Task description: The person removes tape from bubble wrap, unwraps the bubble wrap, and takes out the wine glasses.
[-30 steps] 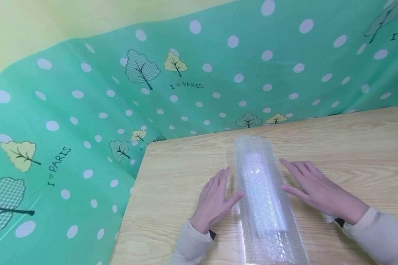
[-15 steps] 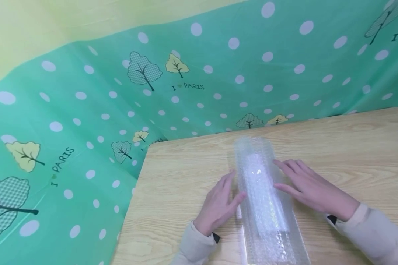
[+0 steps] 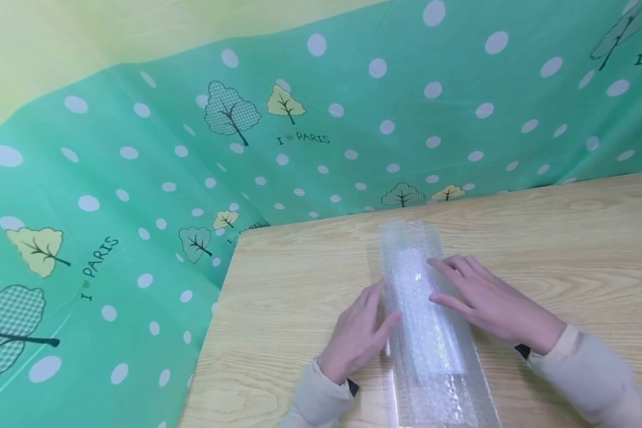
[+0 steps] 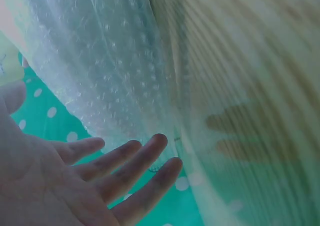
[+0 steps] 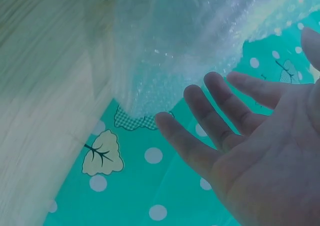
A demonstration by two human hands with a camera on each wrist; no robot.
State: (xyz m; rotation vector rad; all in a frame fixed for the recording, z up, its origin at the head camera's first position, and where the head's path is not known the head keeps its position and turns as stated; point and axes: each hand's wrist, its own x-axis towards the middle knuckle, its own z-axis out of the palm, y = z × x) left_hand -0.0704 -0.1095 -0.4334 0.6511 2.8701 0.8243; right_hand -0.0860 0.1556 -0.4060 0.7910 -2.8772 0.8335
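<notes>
A long bundle of clear bubble wrap (image 3: 433,333) lies lengthwise on the table, with a whitish oblong thing showing dimly inside it. What that inner thing is cannot be made out. My left hand (image 3: 357,333) is at the bundle's left edge, fingers extended and thumb apart. From the right side my right hand (image 3: 494,297) reaches over the wrap's edge, its fingers and thumb spread. In the left wrist view the straight fingers of the left hand (image 4: 115,181) are beside the bubble wrap (image 4: 100,60). The right wrist view has the right hand (image 5: 250,136) uncurled near the wrap (image 5: 175,45).
The light wooden table (image 3: 278,297) extends on both sides of the bundle. A green dotted curtain (image 3: 321,142) with printed trees hangs along the table's back and left edges.
My right hand has moved left, from beside the bundle to over its right edge. The left hand has shifted slightly right, closer to the wrap. The bundle stays almost in place.
</notes>
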